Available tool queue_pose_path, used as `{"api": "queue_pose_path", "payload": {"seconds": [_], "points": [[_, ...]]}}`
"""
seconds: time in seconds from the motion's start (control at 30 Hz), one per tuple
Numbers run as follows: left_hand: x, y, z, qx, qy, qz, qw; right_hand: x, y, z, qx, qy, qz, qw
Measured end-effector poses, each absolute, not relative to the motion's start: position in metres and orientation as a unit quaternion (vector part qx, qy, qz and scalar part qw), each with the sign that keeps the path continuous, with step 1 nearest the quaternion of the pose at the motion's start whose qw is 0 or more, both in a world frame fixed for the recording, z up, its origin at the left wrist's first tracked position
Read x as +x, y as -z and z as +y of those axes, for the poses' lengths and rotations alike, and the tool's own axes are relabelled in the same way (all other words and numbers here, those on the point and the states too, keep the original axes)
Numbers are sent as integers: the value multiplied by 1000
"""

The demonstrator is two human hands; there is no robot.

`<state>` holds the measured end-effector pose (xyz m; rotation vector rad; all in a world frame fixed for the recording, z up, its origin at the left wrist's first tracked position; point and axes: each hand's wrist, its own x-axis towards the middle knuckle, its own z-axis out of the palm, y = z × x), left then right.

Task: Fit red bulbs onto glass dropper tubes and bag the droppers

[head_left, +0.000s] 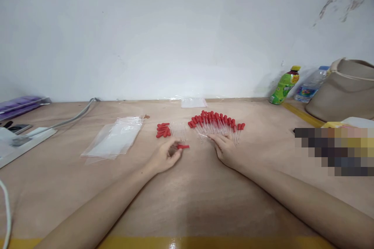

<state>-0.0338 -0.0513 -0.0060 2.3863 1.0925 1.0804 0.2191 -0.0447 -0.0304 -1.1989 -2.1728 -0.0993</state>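
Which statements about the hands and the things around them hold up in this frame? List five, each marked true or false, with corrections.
1. The left hand has a red bulb at its fingertips. True.
2. The stack of clear bags lies to the right of the right hand. False: it lies to the left of the left hand.
3. The red-topped droppers are spread in a fan shape. True.
4. The green bottle has a blue cap. False: its cap is yellow.
5. The loose red bulbs lie to the left of the red-topped droppers. True.
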Motion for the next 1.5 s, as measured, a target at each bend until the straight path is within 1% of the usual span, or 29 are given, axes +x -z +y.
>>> {"api": "queue_pose_path", "payload": {"seconds": [0.07,0.17,0.27,0.4,0.63,0.87,1.13,1.2,1.3,1.4,1.5], "points": [[-28,3,-59,868,-313,353,152,223,29,-51,-446,34,-833,326],[-21,1,-62,890,-273,344,126,220,21,-58,-440,22,-837,324],[-17,3,-59,878,-279,373,113,214,17,-62,-433,13,-843,318],[-11,6,-57,856,-306,395,134,210,17,-65,-418,-2,-849,322],[-7,6,-62,821,-334,414,206,209,14,-68,-391,-27,-850,352],[-4,11,-63,779,-349,429,296,208,14,-68,-365,-12,-867,339],[-5,3,-69,810,-311,386,313,216,10,-60,-339,-126,-885,293],[-5,2,-70,815,-293,393,309,216,11,-59,-348,-121,-882,294],[-5,3,-68,812,-281,412,304,214,12,-61,-366,-84,-877,299],[-6,5,-67,803,-290,424,304,212,13,-65,-373,-40,-872,315],[-7,6,-67,800,-300,419,307,211,14,-67,-364,-41,-870,330]]}}
